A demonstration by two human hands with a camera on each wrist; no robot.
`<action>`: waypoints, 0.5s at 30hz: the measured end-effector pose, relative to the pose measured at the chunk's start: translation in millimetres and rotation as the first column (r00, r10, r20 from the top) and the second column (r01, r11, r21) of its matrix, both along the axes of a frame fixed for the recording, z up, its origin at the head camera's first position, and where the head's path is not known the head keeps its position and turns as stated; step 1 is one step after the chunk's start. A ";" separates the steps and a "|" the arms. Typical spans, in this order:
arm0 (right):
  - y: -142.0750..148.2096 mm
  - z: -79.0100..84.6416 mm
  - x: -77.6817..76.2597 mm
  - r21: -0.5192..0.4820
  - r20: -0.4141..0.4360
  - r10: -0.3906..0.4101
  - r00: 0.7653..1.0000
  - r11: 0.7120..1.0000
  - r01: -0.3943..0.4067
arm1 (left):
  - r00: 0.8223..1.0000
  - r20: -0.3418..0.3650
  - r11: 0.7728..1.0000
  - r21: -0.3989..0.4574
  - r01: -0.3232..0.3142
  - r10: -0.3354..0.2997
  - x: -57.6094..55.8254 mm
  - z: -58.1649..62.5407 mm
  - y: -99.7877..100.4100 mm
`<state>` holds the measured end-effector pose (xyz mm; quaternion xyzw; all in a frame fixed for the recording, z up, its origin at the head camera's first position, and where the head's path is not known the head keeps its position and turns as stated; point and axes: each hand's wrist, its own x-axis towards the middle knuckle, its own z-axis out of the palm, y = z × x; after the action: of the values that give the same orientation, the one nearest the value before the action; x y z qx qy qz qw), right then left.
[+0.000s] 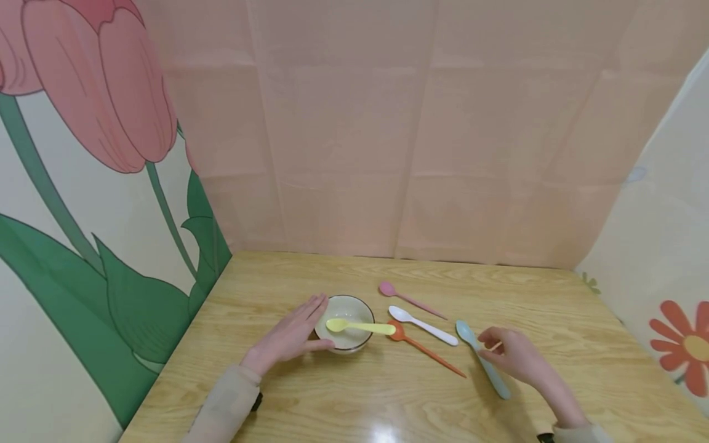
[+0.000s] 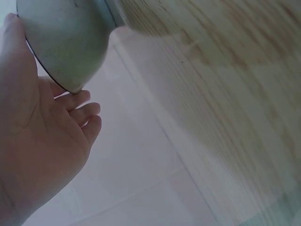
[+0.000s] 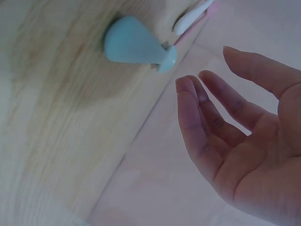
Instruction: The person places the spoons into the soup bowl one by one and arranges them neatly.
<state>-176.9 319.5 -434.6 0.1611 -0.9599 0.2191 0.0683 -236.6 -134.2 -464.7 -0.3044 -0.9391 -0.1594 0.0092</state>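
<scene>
A cream bowl (image 1: 348,348) with a dark rim stands on the table, my left hand (image 1: 293,332) holding it from the left side. Thumb and fingers spread around its edge, also visible against the bowl (image 2: 66,42) in the left wrist view. A yellow spoon (image 1: 360,327) lies across the bowl, its head inside and its handle over the right rim. Over the light blue spoon (image 1: 490,369) hovers my right hand (image 1: 515,354), fingers loosely bent. A gap shows between those fingertips and the blue spoon (image 3: 131,42) in the right wrist view.
Right of the bowl lie a pink spoon (image 1: 412,300), a white spoon (image 1: 426,326) and an orange spoon (image 1: 432,352), whose head sits under the yellow handle's end. A pink cloth backdrop (image 1: 399,135) hangs behind the wooden table (image 1: 332,406); flower-printed sheets flank it.
</scene>
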 end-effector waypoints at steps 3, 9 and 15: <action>3.5 -1.9 2.4 -0.004 0.008 -0.006 1.000 1.000 0.006 | 1.000 0.000 1.000 -0.001 -0.001 0.001 -0.8 0.8 0.2; 9.6 -6.5 7.5 -0.004 0.045 -0.027 0.999 1.000 0.027 | 1.000 -0.004 1.000 -0.014 0.001 -0.001 -1.0 1.1 0.2; 15.1 -11.9 10.8 0.005 0.082 -0.072 0.994 0.997 0.072 | 1.000 0.002 1.000 -0.016 0.004 -0.004 -0.6 0.2 -0.1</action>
<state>-166.0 334.6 -446.5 0.1171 -0.9673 0.2221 0.0366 -237.2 -134.3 -464.5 -0.3064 -0.9396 -0.1523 0.0054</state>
